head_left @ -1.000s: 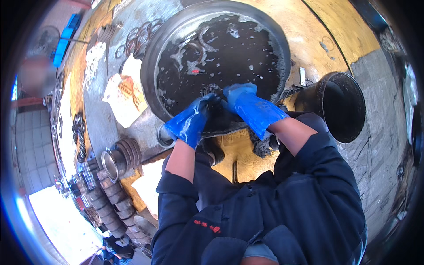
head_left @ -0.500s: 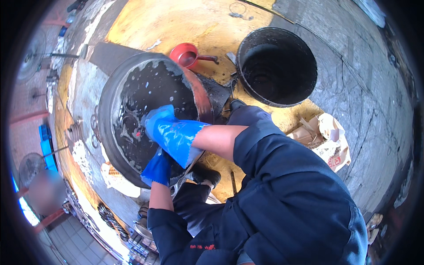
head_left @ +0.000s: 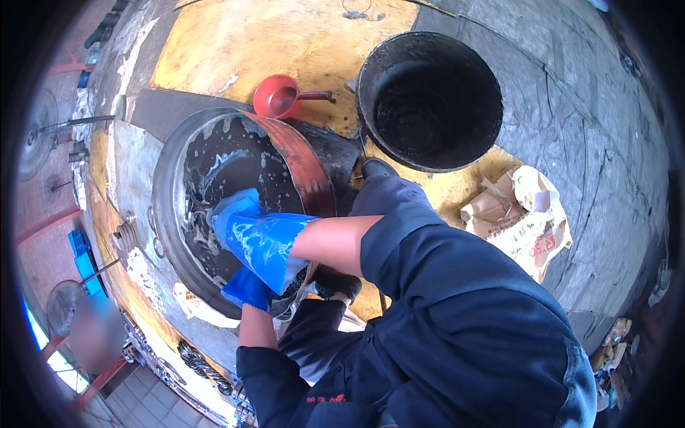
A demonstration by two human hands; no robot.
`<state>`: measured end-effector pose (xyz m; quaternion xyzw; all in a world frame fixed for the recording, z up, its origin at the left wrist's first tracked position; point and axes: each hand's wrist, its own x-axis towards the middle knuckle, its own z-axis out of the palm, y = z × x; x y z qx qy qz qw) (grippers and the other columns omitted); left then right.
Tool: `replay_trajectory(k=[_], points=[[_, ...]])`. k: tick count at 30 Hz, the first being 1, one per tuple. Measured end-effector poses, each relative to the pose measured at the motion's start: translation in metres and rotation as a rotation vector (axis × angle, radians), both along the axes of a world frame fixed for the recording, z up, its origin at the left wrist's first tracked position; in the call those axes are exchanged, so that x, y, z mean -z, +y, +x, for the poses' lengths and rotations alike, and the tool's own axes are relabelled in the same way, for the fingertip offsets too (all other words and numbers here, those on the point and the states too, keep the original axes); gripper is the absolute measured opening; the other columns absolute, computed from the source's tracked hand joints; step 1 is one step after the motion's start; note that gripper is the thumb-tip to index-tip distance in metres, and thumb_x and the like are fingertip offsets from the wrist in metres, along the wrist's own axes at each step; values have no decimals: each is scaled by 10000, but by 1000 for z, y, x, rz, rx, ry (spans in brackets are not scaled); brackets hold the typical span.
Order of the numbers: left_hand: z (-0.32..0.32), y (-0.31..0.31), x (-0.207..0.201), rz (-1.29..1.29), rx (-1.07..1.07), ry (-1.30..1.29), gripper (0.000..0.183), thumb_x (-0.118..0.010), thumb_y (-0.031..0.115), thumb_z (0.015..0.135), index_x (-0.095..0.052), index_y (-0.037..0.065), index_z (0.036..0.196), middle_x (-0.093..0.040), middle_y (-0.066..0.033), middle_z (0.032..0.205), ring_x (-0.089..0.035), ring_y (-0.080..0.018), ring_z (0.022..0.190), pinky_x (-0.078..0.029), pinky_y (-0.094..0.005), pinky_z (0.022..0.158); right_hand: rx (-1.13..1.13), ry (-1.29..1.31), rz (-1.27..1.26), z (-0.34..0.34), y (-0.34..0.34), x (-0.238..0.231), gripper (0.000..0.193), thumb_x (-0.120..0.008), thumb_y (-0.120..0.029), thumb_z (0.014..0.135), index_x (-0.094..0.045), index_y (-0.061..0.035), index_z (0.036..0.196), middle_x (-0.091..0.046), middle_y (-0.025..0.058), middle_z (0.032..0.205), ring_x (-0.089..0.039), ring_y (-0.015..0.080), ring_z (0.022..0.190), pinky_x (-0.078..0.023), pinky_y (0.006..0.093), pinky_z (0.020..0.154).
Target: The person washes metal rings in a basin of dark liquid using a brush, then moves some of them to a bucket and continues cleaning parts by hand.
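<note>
Over the tub's (head_left: pixel 168 207) near edge, blue gloves (head_left: pixel 271 242) likely shield left hand (head_left: pixel 246 289) and right hand (head_left: pixel 232 210) from dark liquid (head_left: pixel 246 177), their grip impossible to tell.

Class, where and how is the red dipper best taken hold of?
The red dipper is probably best gripped by its slim handle, from above: it juts rightward from the round bowl, and the black bucket beyond its tip crowds the right side.
</note>
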<state>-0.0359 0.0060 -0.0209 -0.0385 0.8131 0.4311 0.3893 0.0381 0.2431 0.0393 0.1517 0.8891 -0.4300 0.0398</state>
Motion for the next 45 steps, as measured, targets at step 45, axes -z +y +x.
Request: replay_trajectory(k=[45], points=[[6, 4, 1, -20, 44, -26, 266, -567, 202, 851, -640, 207, 1106, -674, -114, 1014, -641, -307, 909, -493, -385, 756, -22, 13, 5, -3, -5, -14, 273, -602, -281, 827, -700, -165, 1054, -655, 87, 1121, -629, 331, 1015, -506, 554, 787]])
